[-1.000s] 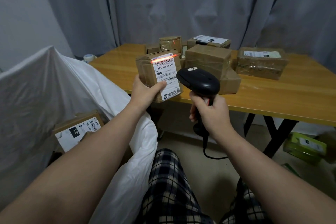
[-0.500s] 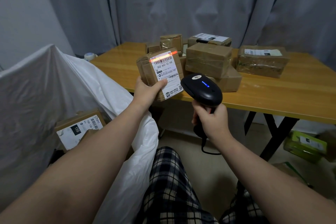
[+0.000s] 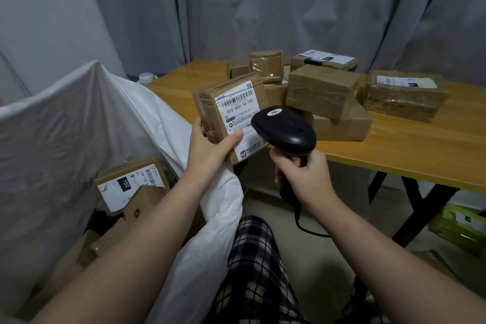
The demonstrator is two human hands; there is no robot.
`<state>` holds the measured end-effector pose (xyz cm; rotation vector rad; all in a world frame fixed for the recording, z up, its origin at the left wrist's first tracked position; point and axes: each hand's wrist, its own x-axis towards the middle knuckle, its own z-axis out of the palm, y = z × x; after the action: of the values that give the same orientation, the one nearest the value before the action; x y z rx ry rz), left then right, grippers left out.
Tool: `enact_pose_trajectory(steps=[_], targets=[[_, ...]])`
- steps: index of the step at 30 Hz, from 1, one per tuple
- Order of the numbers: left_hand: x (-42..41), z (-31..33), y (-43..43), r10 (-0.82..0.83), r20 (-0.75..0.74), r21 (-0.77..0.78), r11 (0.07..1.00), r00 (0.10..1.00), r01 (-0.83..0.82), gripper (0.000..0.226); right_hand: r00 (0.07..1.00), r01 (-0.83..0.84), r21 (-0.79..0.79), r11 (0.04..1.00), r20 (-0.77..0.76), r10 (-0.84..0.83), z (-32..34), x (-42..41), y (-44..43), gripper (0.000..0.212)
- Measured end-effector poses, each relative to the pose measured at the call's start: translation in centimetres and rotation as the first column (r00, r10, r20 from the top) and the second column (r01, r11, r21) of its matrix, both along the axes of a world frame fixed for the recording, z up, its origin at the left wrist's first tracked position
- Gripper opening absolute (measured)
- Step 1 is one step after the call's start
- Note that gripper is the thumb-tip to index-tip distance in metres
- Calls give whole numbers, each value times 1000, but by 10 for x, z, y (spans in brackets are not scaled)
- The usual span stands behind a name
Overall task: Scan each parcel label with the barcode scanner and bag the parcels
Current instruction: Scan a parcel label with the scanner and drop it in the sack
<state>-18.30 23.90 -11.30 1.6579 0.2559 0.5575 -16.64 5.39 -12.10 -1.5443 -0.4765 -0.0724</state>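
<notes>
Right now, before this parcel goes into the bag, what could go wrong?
No scan line shows on the label of the held parcel, and the scanner covers its lower right corner, so the read may not have registered.
The left hand grips the parcel by one lower corner only; it could tip or slip over the white bag.
The cable hangs looped below the right hand and might snag.
</notes>
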Motion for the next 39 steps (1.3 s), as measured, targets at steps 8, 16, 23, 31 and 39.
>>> enact_pose_trajectory(steps=[8,16,23,31,39], targets=[[-93,-26,54,322,-46,-180,928,946,-325,66,990,-138,-174,975,10,142,-5,-9,72,20],[-131,-33,79,450,-115,-45,888,886,-457,72,974,-189,-403,895,-194,118,-32,-5,95,65],[-142,-13,87,785,-107,809,426,610,-406,115,996,68,-590,805,81,-24,-32,-13,97,37],[-161,-30,114,847,-144,989,140,511,45,109,947,-19,-666,746,227,227,-13,-36,129,33],[-172,-48,145,830,-299,951,222,471,214,71,909,-370,-495,786,-18,417,-15,-66,178,28]])
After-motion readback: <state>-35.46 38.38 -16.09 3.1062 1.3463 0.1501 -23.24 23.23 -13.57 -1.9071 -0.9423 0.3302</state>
